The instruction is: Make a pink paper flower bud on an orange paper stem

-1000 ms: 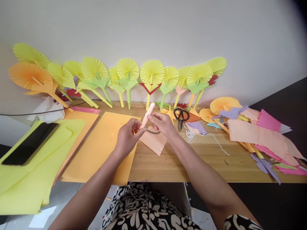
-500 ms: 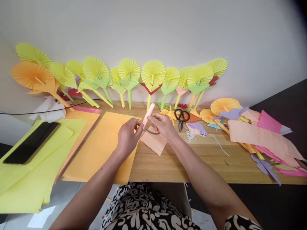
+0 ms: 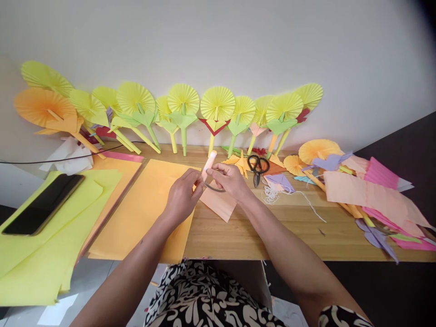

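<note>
A rolled pale peach paper tube (image 3: pixel 209 164) stands tilted between my hands, its bright end pointing up and away. My left hand (image 3: pixel 184 193) is closed around its lower end. With thumb and fingers bent, my right hand (image 3: pixel 227 179) pinches at the tube's side. Below the right fingers a dark curved band (image 3: pixel 214 187) bridges the gap between both hands; its kind I cannot make out. Underneath lies a flat peach paper piece (image 3: pixel 220 205), partly covered by the hands. Black-handled scissors (image 3: pixel 258 169) rest right of my right hand.
Yellow pleated paper fans (image 3: pixel 218 103) lean along the wall. Orange sheets (image 3: pixel 146 204) lie left, beside yellow sheets (image 3: pixel 37 263) bearing a phone (image 3: pixel 44 204). White string (image 3: pixel 271 194) and a purple paper piece (image 3: pixel 281 182) are right; peach paper strips (image 3: pixel 371 195) pile further right.
The tube has shifted slightly left and down with both hands. My left fingers have curled in more closely around its lower end. Everything else stays in place.
</note>
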The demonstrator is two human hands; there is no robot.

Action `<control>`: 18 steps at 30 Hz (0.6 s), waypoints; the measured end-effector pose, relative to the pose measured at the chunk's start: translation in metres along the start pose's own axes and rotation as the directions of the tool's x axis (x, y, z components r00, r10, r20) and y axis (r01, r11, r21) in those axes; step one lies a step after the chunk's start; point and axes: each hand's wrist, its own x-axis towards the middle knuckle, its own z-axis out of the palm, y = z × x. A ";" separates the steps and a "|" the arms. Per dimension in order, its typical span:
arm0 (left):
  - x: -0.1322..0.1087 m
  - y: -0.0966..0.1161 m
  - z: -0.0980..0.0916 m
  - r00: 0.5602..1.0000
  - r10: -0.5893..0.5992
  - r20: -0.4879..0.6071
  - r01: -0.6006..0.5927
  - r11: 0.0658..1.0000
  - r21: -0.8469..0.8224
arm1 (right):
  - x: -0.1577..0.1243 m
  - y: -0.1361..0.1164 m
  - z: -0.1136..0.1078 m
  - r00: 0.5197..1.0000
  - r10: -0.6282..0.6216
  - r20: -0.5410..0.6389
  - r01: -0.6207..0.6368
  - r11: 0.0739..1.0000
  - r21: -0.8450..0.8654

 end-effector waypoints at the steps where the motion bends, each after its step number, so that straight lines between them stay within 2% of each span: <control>1: 0.000 0.000 0.000 1.000 -0.009 -0.004 0.008 1.000 -0.012 | 0.000 0.000 0.000 1.000 0.004 -0.003 -0.004 1.000 -0.001; 4: -0.001 0.002 0.001 0.997 -0.072 -0.010 0.071 0.993 -0.093 | 0.000 -0.002 0.000 1.000 0.009 -0.010 -0.008 1.000 0.010; 6: -0.001 0.003 0.002 0.985 -0.171 0.033 0.174 0.963 -0.204 | 0.000 -0.003 0.000 1.000 0.008 -0.018 -0.007 1.000 0.022; 8: -0.002 0.004 0.003 0.959 -0.268 0.096 0.285 0.896 -0.340 | -0.001 -0.004 0.000 1.000 0.008 -0.026 -0.008 1.000 0.028; 10: -0.001 0.004 0.003 0.938 -0.319 0.132 0.343 0.818 -0.462 | -0.001 -0.004 -0.001 1.000 0.008 -0.023 -0.008 1.000 0.029; 14: 0.000 0.006 0.003 0.926 -0.345 0.154 0.361 0.685 -0.633 | -0.001 -0.003 -0.001 1.000 0.006 -0.003 -0.006 0.999 0.041; 18: 0.002 0.009 -0.004 0.906 -0.346 0.244 0.408 0.558 -0.723 | 0.000 -0.001 0.000 1.000 0.022 0.007 -0.023 0.996 0.084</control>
